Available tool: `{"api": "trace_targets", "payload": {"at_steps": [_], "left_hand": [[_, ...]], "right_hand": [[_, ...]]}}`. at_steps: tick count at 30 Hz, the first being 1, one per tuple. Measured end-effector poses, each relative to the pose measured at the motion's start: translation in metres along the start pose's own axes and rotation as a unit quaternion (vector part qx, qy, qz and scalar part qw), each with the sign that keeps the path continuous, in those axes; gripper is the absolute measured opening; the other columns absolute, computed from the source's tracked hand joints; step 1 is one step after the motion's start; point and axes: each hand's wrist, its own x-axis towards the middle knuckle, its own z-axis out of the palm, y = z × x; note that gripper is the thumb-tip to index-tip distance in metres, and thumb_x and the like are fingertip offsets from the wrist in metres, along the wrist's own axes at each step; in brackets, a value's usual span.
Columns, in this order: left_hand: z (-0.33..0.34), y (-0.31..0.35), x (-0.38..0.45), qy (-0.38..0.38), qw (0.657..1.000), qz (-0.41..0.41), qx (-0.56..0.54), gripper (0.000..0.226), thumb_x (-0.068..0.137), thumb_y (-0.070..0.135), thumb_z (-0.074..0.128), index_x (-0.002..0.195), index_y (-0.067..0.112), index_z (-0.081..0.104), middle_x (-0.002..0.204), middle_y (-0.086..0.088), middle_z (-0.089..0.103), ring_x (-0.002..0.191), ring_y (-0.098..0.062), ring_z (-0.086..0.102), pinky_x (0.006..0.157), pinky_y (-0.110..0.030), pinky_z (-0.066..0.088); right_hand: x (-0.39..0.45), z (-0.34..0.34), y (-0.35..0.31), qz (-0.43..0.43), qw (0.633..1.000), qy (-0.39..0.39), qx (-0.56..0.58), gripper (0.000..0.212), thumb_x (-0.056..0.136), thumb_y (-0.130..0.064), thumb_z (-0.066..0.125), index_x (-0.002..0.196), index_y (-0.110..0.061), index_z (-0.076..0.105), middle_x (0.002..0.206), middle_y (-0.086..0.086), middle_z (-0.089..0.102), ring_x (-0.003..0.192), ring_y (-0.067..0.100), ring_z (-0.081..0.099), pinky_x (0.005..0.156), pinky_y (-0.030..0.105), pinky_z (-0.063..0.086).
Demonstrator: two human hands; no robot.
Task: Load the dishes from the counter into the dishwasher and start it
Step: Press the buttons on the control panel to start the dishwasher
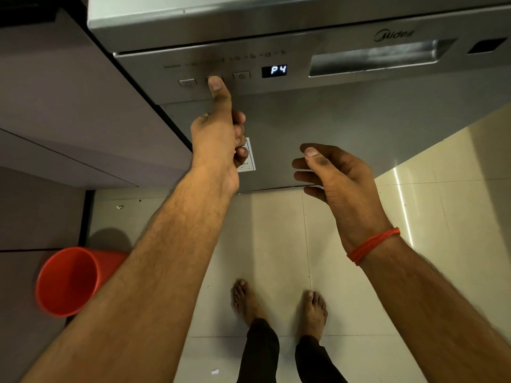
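Observation:
The stainless dishwasher (345, 120) stands right in front of me with its door closed. Its lit display (274, 70) reads P4. My left hand (218, 139) reaches up to the control panel, thumb straight and pressing the middle button (214, 78) of a row of three, the other fingers curled in. My right hand (340, 175) hovers in front of the lower door with relaxed fingers and holds nothing. No dishes are in view.
A red plastic bucket (69, 280) lies on its side on the floor at the left, beside grey cabinet fronts (55, 106). The door's recessed handle (373, 58) is at the upper right. My bare feet (279, 302) stand on pale floor tiles.

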Motion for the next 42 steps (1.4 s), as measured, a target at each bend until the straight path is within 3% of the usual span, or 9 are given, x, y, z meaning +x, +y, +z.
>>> {"api": "trace_targets", "payload": {"at_steps": [5, 12, 17, 21, 25, 28, 32, 42], "left_hand": [[0.008, -0.011, -0.023, -0.028, 1.0, 0.001, 0.012, 0.055, 0.093, 0.068, 0.051, 0.069, 0.019, 0.054, 0.049, 0.01, 0.042, 0.042, -0.004, 0.036, 0.046, -0.019, 0.036], [0.05, -0.052, -0.066, -0.086, 0.995, -0.015, 0.057, 0.053, 0.093, 0.066, 0.052, 0.068, 0.019, 0.056, 0.049, 0.009, 0.043, 0.049, -0.005, 0.042, 0.053, -0.022, 0.042], [0.081, -0.067, -0.087, -0.12, 0.991, -0.01, 0.064, 0.053, 0.096, 0.062, 0.051, 0.067, 0.018, 0.057, 0.049, 0.008, 0.043, 0.05, -0.005, 0.043, 0.053, -0.023, 0.042], [0.104, -0.075, -0.098, -0.145, 0.987, -0.017, 0.065, 0.052, 0.096, 0.059, 0.052, 0.065, 0.017, 0.057, 0.047, 0.008, 0.044, 0.047, -0.005, 0.042, 0.049, -0.021, 0.042], [0.13, -0.077, -0.105, -0.165, 0.984, -0.017, 0.072, 0.053, 0.095, 0.061, 0.054, 0.064, 0.017, 0.057, 0.048, 0.007, 0.043, 0.045, -0.005, 0.041, 0.045, -0.018, 0.04], [0.149, -0.079, -0.109, -0.181, 0.98, -0.017, 0.08, 0.053, 0.095, 0.061, 0.053, 0.064, 0.017, 0.057, 0.049, 0.006, 0.043, 0.045, -0.005, 0.04, 0.045, -0.018, 0.04], [0.167, -0.081, -0.113, -0.199, 0.977, -0.017, 0.08, 0.053, 0.095, 0.06, 0.053, 0.064, 0.017, 0.057, 0.049, 0.006, 0.044, 0.045, -0.005, 0.04, 0.046, -0.018, 0.04], [0.178, -0.084, -0.103, -0.188, 0.978, -0.034, 0.083, 0.051, 0.094, 0.06, 0.053, 0.066, 0.017, 0.057, 0.051, 0.005, 0.042, 0.048, -0.006, 0.04, 0.048, -0.02, 0.041]], "right_hand": [[-0.005, -0.008, -0.005, -0.001, 1.0, -0.002, 0.006, 0.009, 0.098, -0.034, 0.059, 0.104, -0.033, 0.066, 0.097, -0.01, 0.075, 0.094, 0.01, 0.072, 0.091, 0.035, 0.057], [-0.006, -0.049, -0.01, 0.008, 1.0, 0.027, 0.007, 0.025, 0.1, -0.037, 0.055, 0.11, -0.021, 0.071, 0.096, -0.003, 0.077, 0.094, 0.01, 0.073, 0.092, 0.036, 0.057], [0.003, -0.092, -0.017, 0.021, 0.997, 0.069, 0.008, 0.038, 0.102, -0.043, 0.05, 0.092, -0.014, 0.073, 0.086, 0.006, 0.075, 0.085, 0.018, 0.074, 0.092, 0.042, 0.058], [0.015, -0.129, -0.026, 0.033, 0.994, 0.105, 0.025, 0.049, 0.103, -0.048, 0.046, 0.085, -0.01, 0.072, 0.071, 0.003, 0.069, 0.075, 0.019, 0.069, 0.086, 0.04, 0.058], [0.031, -0.161, -0.036, 0.041, 0.988, 0.132, 0.066, 0.054, 0.103, -0.051, 0.044, 0.071, -0.012, 0.065, 0.059, 0.001, 0.059, 0.061, 0.014, 0.059, 0.069, 0.031, 0.056], [0.046, -0.183, -0.042, 0.052, 0.983, 0.143, 0.105, 0.058, 0.102, -0.054, 0.043, 0.062, -0.014, 0.058, 0.053, 0.0, 0.049, 0.05, 0.013, 0.046, 0.066, 0.031, 0.049], [0.066, -0.206, -0.053, 0.055, 0.978, 0.154, 0.13, 0.059, 0.102, -0.057, 0.041, 0.061, -0.016, 0.051, 0.049, -0.002, 0.039, 0.044, 0.013, 0.035, 0.072, 0.035, 0.046], [0.104, -0.226, -0.06, 0.028, 0.975, 0.158, 0.154, 0.065, 0.1, -0.063, 0.04, 0.056, -0.015, 0.047, 0.049, -0.001, 0.034, 0.044, 0.013, 0.031, 0.058, 0.029, 0.043]]}}
